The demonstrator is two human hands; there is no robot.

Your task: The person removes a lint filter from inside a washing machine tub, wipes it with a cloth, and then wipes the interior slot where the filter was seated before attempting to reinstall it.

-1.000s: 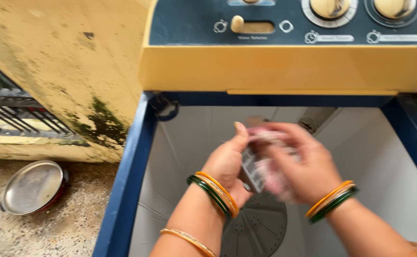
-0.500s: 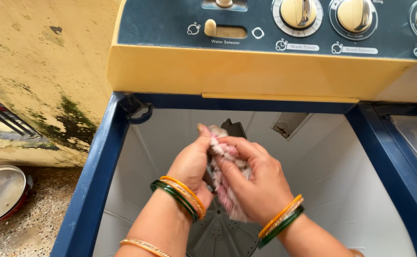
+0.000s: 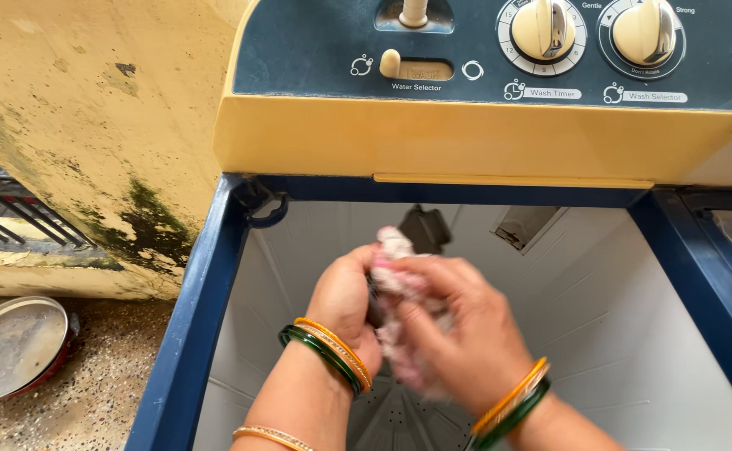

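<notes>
From the head view, the washer tub (image 3: 633, 334) stands open, white walls bare, its grey pulsator (image 3: 395, 422) showing at the bottom. Above the tub, both hands meet around a pink-and-white cloth (image 3: 395, 250). The left hand (image 3: 345, 296) is curled tight against something dark behind the cloth; what it is I cannot tell. The right hand (image 3: 458, 326) has its fingers closed over the cloth, pressing it toward the left palm. A steel pan (image 3: 11, 347) lies on the floor left of the washer.

Crumpled pink-white cloth (image 3: 395, 250), hand-held
</notes>
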